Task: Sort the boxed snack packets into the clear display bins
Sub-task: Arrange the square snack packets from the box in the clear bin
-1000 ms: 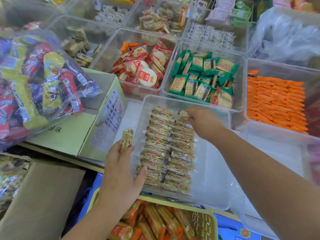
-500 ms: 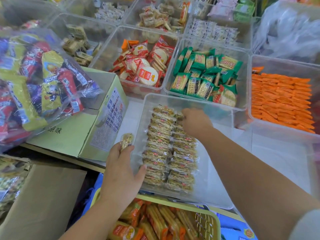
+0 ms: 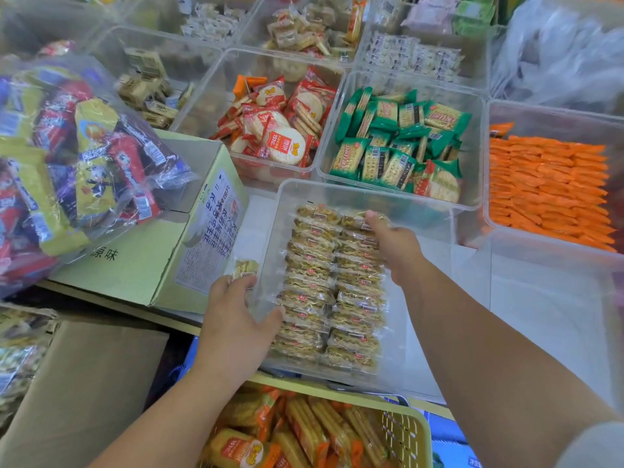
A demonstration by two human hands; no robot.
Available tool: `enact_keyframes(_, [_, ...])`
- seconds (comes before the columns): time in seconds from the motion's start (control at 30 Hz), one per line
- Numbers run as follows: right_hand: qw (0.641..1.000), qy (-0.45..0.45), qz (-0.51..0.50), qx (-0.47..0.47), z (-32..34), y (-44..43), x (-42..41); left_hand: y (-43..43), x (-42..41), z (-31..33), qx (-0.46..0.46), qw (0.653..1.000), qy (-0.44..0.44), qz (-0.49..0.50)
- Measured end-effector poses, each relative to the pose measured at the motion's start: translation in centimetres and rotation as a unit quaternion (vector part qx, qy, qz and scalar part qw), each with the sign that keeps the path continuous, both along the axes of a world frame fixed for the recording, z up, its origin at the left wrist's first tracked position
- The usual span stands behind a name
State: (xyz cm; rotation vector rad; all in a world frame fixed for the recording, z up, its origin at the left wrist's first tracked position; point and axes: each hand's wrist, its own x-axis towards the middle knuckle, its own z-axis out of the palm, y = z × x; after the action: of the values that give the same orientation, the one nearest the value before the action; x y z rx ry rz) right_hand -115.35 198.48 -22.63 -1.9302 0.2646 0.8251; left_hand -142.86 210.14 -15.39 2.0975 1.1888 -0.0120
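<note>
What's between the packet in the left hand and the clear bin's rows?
Only the bin's left wall: the packet in the left hand sits outside it. Bin top open; right hand at the far end.

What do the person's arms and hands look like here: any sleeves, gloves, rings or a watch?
The left hand and the right hand wear no gloves; no ring, watch or bracelet shows. Both forearms are uncovered. The edge of a pale grey-white fabric sleeve shows on the right arm at the lower right corner; the left arm leaves the frame with no sleeve in view.
</note>
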Motion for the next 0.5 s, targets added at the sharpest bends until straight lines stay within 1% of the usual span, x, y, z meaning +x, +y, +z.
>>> enact_keyframes(0.1, [1.0,0.001,-0.001,-0.022,-0.3,0.1,0.7,0.1,0.0,0.1,0.0,1.0,0.0,-0.005])
enact_keyframes(0.23, [0.995,-0.049,0.022,-0.085,-0.9,0.7,0.9,0.1,0.1,0.4,-0.01,1.0,0.003,-0.016])
enact_keyframes(0.37, [0.982,-0.096,0.059,-0.152,-1.2,1.6,0.7,0.3,0.0,0.5,-0.015,1.0,0.006,-0.019])
enact_keyframes(0.5, [0.976,-0.104,0.077,-0.175,-1.4,1.4,0.7,0.2,-0.1,0.5,-0.013,1.0,0.004,-0.025])
